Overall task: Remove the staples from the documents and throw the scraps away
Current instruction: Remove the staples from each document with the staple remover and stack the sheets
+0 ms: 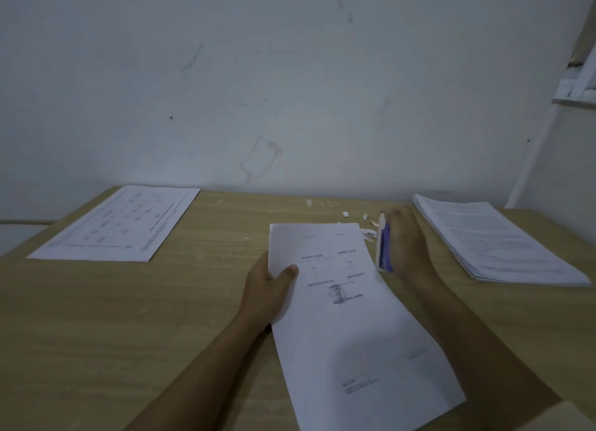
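The left hand (271, 288) pinches the light, floppy document (348, 317) at its left edge, best supported there. The right hand (406, 246) grips a blurred blue tool (383, 246).

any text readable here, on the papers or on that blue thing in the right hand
Nothing can be quoted; all print is blurred or too small.
Document held by the left hand: bold headings and a dark stamp, unreadable.
Single sheet at far left: a printed table, too small.
Stack of papers at right: paragraphs, too small.
Blue and white tool in the right hand: motion-blurred, no label legible.
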